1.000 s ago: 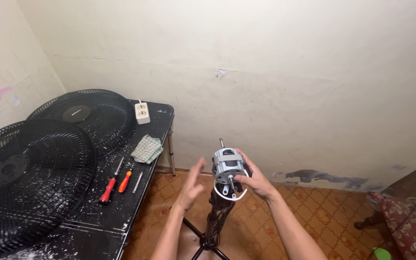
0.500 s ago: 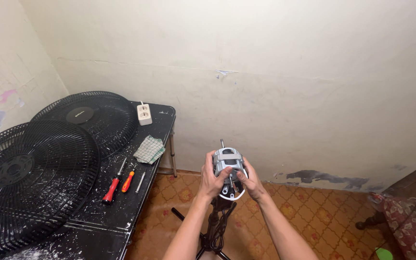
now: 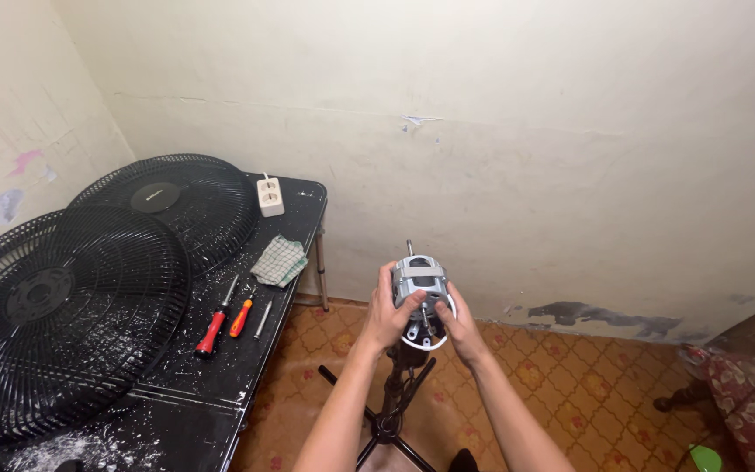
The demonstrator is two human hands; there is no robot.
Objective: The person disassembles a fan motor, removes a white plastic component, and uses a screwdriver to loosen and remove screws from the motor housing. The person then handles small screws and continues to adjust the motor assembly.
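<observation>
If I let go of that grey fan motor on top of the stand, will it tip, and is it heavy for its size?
The grey fan motor looks like bare metal, so probably heavy for its size. It sits high on a thin black stand, so likely top-heavy and apt to tip. The left hand and right hand both cup it; whether it is fastened cannot be seen.

A bare grey metal fan motor (image 3: 419,281) sits upright atop a dark stand (image 3: 392,395) over the patterned tile floor, its thin shaft pointing up toward the cream wall. A white ring hangs at the motor's lower front, with thin wires running down from the housing. The left hand (image 3: 385,313) cups the motor's left side; the right hand (image 3: 459,322) grips its lower right edge.
</observation>
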